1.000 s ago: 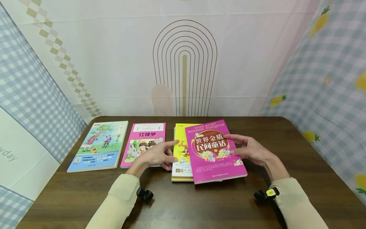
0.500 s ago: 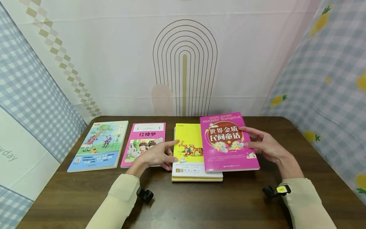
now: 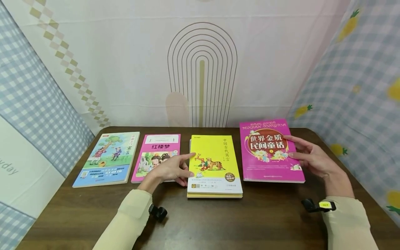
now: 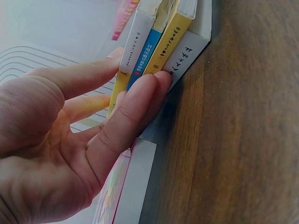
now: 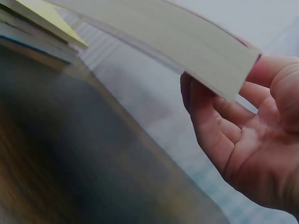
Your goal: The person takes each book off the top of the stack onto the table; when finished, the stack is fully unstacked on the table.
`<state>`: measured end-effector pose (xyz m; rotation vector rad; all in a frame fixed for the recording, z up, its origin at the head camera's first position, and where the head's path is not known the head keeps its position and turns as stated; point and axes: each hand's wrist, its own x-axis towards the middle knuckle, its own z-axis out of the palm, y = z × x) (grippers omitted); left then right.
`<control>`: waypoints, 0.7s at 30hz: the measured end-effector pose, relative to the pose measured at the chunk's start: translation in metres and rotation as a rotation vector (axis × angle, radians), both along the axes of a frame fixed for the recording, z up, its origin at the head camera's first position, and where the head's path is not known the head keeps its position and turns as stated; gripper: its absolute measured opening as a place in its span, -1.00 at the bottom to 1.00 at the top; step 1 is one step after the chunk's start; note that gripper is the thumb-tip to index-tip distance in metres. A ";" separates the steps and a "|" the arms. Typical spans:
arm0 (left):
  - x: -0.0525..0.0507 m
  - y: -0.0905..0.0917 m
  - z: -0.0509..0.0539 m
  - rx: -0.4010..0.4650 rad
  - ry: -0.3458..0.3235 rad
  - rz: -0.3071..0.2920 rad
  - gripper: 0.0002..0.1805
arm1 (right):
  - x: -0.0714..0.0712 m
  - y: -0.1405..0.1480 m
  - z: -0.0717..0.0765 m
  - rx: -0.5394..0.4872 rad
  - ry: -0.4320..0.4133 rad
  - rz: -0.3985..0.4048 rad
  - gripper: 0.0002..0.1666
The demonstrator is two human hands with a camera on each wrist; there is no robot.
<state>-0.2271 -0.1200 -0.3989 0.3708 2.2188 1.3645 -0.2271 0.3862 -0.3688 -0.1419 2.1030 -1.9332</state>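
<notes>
A magenta book is gripped at its right edge by my right hand. In the right wrist view that book is off the table, with fingers of the right hand beneath it and the thumb at its upper side. My left hand holds the left edge of a stack topped by a yellow book. Several stacked spines, among them a blue spine, show in the left wrist view, pinched at the side by the left hand.
Left of the stack lies a pink book, partly covered by my left hand. A green and blue book lies at the far left. All are on the brown wooden table, with a patterned cloth hanging behind it.
My right hand has carried the magenta book rightward off the stack, uncovering the yellow book's cover. My left hand has stayed at the stack's edge.
</notes>
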 end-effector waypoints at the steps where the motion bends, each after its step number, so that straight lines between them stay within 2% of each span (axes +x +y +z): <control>1: 0.000 0.000 0.000 0.000 0.000 -0.001 -0.09 | -0.001 0.002 -0.002 0.013 -0.011 -0.007 -0.26; 9: 0.000 0.000 0.000 0.013 -0.005 -0.001 -0.08 | -0.009 0.005 -0.019 0.216 -0.041 -0.004 -0.18; 21: 0.001 -0.001 0.001 0.006 -0.001 -0.002 -0.09 | -0.009 -0.002 -0.031 0.230 -0.098 0.056 -0.13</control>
